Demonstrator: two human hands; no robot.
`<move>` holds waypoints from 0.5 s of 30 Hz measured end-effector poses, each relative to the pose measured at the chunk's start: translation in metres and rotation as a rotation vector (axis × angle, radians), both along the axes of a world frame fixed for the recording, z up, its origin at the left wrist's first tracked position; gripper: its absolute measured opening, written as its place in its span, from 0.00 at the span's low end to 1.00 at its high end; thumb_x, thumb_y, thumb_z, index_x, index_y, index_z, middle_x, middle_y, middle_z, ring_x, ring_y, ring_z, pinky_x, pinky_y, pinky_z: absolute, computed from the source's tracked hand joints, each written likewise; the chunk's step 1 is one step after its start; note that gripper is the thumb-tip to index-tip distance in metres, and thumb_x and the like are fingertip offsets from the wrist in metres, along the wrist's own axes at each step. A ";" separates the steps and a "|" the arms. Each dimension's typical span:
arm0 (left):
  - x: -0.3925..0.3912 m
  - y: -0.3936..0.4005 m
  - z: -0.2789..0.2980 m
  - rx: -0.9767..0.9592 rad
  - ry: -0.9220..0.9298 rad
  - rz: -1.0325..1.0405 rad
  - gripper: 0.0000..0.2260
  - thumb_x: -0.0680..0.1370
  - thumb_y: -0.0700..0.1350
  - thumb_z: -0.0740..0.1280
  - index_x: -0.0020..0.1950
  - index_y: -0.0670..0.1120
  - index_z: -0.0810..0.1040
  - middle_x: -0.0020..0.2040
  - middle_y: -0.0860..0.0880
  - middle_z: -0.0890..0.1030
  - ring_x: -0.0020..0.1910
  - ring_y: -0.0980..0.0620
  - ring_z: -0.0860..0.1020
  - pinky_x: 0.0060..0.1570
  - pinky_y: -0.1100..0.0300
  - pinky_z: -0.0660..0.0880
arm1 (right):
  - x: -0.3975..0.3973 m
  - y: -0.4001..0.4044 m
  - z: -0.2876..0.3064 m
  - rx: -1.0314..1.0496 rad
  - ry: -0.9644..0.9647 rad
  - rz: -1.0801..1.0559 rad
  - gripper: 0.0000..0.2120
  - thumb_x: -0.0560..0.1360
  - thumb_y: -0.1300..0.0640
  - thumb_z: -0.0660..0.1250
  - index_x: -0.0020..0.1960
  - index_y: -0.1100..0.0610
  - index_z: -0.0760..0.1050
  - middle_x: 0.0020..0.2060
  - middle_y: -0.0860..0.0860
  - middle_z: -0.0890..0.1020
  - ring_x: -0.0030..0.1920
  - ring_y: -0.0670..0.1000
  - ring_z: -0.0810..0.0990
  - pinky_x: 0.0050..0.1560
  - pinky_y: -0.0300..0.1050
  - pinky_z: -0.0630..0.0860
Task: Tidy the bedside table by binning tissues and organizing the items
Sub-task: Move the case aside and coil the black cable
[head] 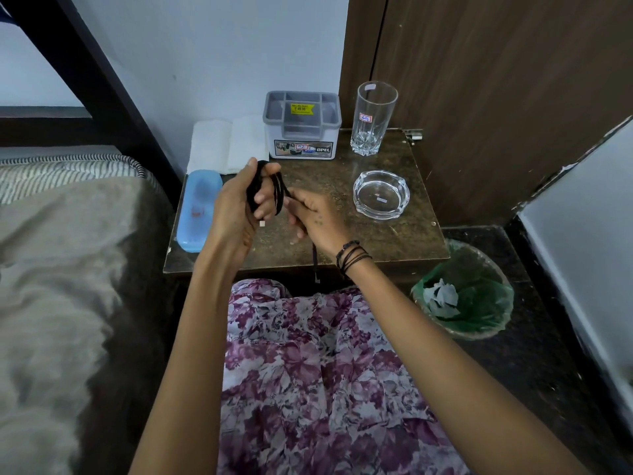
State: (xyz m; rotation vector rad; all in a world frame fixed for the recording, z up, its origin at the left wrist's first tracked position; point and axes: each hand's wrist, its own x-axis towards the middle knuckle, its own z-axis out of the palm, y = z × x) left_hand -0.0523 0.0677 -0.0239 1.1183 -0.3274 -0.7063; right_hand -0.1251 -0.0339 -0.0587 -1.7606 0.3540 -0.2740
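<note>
Coiling black cable [265,186] around left hand [236,207]

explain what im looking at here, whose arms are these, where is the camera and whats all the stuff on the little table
There is no machine here. The single picture comes from a camera worn on a person's head, looking down at their own two arms.

The left hand has a black cable looped around its fingers, and the right hand grips the cable's loose end, which hangs down towards the lap.

On the bedside table lie a blue case, folded white tissues, a grey organizer box, a tall empty glass and a glass ashtray.

On the floor to the right stands a bin with a green liner and crumpled tissue inside.
</note>
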 end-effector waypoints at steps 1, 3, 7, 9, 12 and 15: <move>-0.001 -0.001 -0.001 -0.043 0.023 0.027 0.17 0.83 0.45 0.48 0.46 0.43 0.74 0.23 0.55 0.68 0.19 0.59 0.62 0.23 0.67 0.62 | -0.002 0.002 0.000 -0.067 0.037 0.003 0.10 0.80 0.60 0.57 0.53 0.61 0.76 0.27 0.48 0.70 0.20 0.40 0.67 0.23 0.33 0.68; -0.002 -0.003 -0.001 -0.118 0.062 0.079 0.15 0.83 0.43 0.49 0.50 0.43 0.75 0.28 0.54 0.77 0.23 0.59 0.69 0.26 0.68 0.68 | -0.006 0.007 0.000 -0.195 0.084 0.041 0.11 0.80 0.59 0.58 0.52 0.62 0.78 0.27 0.47 0.71 0.21 0.40 0.66 0.25 0.32 0.62; 0.000 -0.004 -0.008 0.112 -0.146 0.150 0.20 0.82 0.41 0.54 0.44 0.54 0.84 0.39 0.52 0.79 0.32 0.59 0.73 0.32 0.69 0.71 | -0.016 0.009 0.008 -0.374 0.165 0.141 0.14 0.79 0.57 0.60 0.39 0.62 0.78 0.28 0.52 0.76 0.22 0.42 0.67 0.27 0.34 0.65; 0.004 -0.004 -0.014 0.300 -0.359 0.189 0.13 0.81 0.41 0.55 0.54 0.54 0.78 0.41 0.55 0.77 0.36 0.57 0.73 0.40 0.67 0.71 | -0.019 0.008 0.014 -0.422 0.191 0.184 0.16 0.78 0.56 0.61 0.35 0.63 0.77 0.30 0.57 0.80 0.24 0.47 0.72 0.32 0.42 0.72; 0.006 0.001 -0.025 0.460 -0.592 0.127 0.09 0.82 0.39 0.54 0.60 0.45 0.68 0.46 0.54 0.76 0.38 0.56 0.75 0.45 0.66 0.73 | -0.019 0.003 0.027 -0.519 0.216 0.184 0.13 0.76 0.55 0.64 0.42 0.62 0.82 0.35 0.57 0.84 0.30 0.56 0.78 0.38 0.47 0.78; 0.002 0.003 -0.027 0.587 -0.726 0.049 0.06 0.81 0.39 0.55 0.46 0.48 0.67 0.45 0.49 0.77 0.39 0.57 0.75 0.47 0.63 0.75 | -0.018 -0.007 0.045 -0.472 0.184 0.096 0.06 0.73 0.58 0.68 0.46 0.57 0.83 0.38 0.52 0.85 0.31 0.51 0.79 0.36 0.44 0.79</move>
